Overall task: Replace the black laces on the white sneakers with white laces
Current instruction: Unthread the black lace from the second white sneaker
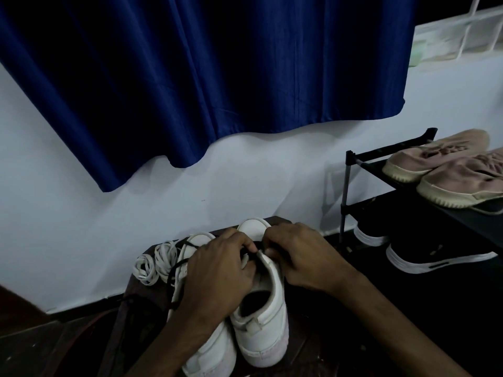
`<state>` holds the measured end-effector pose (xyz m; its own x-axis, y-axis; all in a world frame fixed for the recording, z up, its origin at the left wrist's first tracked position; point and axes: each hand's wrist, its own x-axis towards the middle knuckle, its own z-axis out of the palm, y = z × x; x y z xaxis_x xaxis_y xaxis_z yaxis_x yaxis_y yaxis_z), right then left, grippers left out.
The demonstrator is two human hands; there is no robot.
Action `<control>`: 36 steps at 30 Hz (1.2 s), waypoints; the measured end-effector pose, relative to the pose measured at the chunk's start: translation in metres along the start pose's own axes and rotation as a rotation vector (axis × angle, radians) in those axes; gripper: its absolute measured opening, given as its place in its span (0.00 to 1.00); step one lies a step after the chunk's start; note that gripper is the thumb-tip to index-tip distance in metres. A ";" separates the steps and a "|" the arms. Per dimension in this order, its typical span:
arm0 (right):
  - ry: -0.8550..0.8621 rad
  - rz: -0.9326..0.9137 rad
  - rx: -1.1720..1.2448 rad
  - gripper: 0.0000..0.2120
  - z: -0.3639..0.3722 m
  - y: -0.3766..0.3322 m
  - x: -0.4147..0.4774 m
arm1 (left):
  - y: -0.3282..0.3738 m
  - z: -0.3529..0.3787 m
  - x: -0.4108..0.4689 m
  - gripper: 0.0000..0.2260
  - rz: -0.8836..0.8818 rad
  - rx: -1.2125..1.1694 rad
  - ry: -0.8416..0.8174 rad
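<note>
Big blue curtain (217, 77) fills the top of my feed. There's a shoe rack (346, 186) off to the right, with pink shoes (449, 183) up top and black shoes (435, 259) below. The white sneakers (261, 333) sit side by side on a dark surface (147, 303), toes toward the wall. Left hand (217, 270) and right hand (304, 257) meet over the right-side sneaker, fingers of both curled in and pinching the black lace (258, 244) near the tongue. The white laces (155, 263) lie bundled just left of the sneakers.
</note>
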<state>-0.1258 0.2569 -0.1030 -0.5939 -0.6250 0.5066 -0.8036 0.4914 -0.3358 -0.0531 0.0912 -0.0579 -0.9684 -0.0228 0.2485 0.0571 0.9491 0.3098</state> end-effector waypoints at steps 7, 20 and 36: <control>0.037 0.226 0.336 0.04 -0.011 0.000 -0.003 | 0.004 -0.002 -0.001 0.04 0.017 0.003 0.043; -0.066 0.220 0.622 0.15 0.009 0.003 0.009 | -0.010 -0.032 0.028 0.12 -0.173 -0.206 -0.314; -0.148 0.334 0.900 0.19 0.012 0.010 0.008 | -0.001 -0.051 0.033 0.05 0.004 -0.024 -0.491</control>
<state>-0.1390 0.2490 -0.1120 -0.7464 -0.6375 0.1909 -0.2856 0.0477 -0.9572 -0.0725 0.0739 -0.0033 -0.9678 0.1369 -0.2112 0.0607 0.9413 0.3320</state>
